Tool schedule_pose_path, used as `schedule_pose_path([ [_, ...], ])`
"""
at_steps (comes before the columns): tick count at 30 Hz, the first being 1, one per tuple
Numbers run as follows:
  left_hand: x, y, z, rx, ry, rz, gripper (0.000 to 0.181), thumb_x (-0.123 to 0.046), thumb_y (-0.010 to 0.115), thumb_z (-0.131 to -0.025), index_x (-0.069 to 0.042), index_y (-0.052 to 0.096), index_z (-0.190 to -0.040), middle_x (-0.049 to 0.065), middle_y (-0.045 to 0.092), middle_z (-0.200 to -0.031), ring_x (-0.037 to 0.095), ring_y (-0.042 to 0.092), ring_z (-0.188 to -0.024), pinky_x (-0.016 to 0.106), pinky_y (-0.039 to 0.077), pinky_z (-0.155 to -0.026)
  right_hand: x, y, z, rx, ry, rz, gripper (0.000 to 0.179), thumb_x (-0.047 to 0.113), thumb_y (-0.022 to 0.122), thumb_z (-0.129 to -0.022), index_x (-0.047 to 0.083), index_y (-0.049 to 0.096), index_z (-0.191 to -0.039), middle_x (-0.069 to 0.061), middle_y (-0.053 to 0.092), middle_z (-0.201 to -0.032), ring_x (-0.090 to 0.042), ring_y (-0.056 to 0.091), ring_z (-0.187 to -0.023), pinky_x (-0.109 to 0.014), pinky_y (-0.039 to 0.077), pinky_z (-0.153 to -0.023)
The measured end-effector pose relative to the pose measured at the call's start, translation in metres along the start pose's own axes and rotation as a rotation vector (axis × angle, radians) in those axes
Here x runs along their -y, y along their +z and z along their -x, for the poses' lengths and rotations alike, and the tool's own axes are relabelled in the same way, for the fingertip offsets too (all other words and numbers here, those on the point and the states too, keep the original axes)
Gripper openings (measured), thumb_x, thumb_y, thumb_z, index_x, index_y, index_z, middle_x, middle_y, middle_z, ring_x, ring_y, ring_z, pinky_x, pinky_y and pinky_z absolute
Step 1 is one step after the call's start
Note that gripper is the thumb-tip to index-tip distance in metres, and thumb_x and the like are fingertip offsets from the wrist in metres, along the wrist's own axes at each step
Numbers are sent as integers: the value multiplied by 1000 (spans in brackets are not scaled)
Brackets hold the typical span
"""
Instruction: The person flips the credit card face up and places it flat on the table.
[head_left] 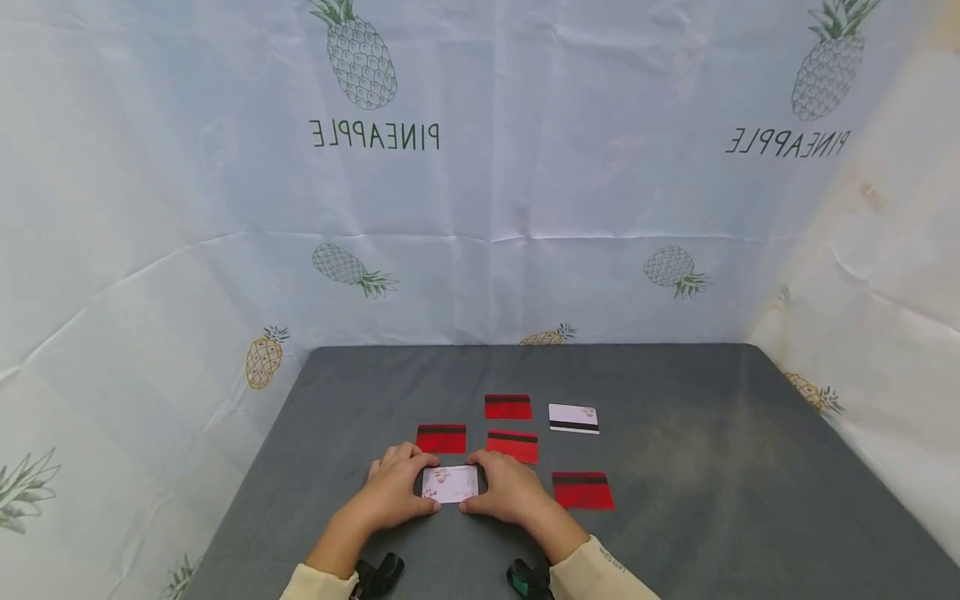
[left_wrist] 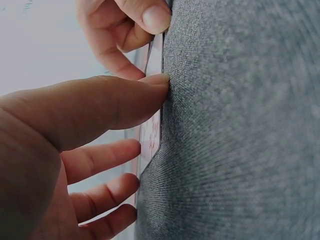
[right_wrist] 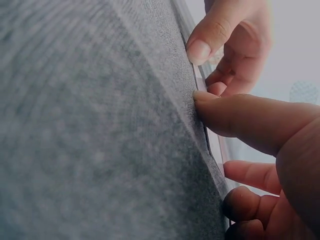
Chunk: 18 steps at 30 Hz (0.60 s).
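A white card with a pinkish print (head_left: pixel 450 486) lies flat at the near middle of the grey table, between both hands. My left hand (head_left: pixel 395 492) holds its left end, with the thumb at the near edge and the index finger at the far edge. At the other end, my right hand (head_left: pixel 512 490) grips the card the same way. Seen from the left wrist, the thumb (left_wrist: pixel 125 100) covers part of the card (left_wrist: pixel 151 135) close to the cloth. In the right wrist view the card (right_wrist: pixel 214 145) shows only as a thin strip behind the thumb.
Beyond the hands lie red cards with black stripes, one at the left (head_left: pixel 441 444), one in the middle (head_left: pixel 513 450) and one farther back (head_left: pixel 507 410). A white striped card (head_left: pixel 573 415) is at the back right. Another red card (head_left: pixel 583 495) lies right of the right hand.
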<state>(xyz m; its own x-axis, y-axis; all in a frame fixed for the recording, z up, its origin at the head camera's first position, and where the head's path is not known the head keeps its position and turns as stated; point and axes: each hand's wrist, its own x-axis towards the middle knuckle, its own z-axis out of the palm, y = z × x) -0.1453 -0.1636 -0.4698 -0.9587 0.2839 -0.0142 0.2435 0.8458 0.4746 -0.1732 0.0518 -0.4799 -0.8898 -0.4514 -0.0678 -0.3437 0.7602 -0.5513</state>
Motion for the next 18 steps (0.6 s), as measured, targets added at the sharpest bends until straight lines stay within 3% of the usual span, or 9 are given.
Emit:
schedule_pose_path([
  [3,1,1,-1,-3,0,2,55,-32,87,-69,-16,67,-118,-2,53,-108,23,45,-106,50,36,-82,-2,-2,2,14,-18,-15,64,38,85,-71,12,63,-125,0,67,-108,-12,59,-86,-37,52,-75],
  [8,1,2,-1,-9,-3,0,55,-32,87,-69,-18,67,-118,-2,53,-108,22,45,-107,49,36,-82,-6,-10,9,42,-55,-87,66,33,85,-71,14,60,-129,5,57,-81,-7,48,-67,-25,40,-57],
  [12,0,1,0,-17,-1,-6,55,-32,87,-69,-17,67,-118,-2,53,-108,23,45,-108,49,36,-83,-18,-27,16,24,-56,-123,66,33,84,-73,14,59,-131,2,55,-78,-9,47,-64,-26,39,-55],
  [18,-4,1,0,-21,-7,-10,56,-30,87,-69,-15,67,-119,0,55,-110,24,46,-109,50,37,-83,-53,-60,33,-27,-17,-105,64,33,84,-75,11,60,-130,1,54,-85,-13,48,-72,-32,40,-62],
])
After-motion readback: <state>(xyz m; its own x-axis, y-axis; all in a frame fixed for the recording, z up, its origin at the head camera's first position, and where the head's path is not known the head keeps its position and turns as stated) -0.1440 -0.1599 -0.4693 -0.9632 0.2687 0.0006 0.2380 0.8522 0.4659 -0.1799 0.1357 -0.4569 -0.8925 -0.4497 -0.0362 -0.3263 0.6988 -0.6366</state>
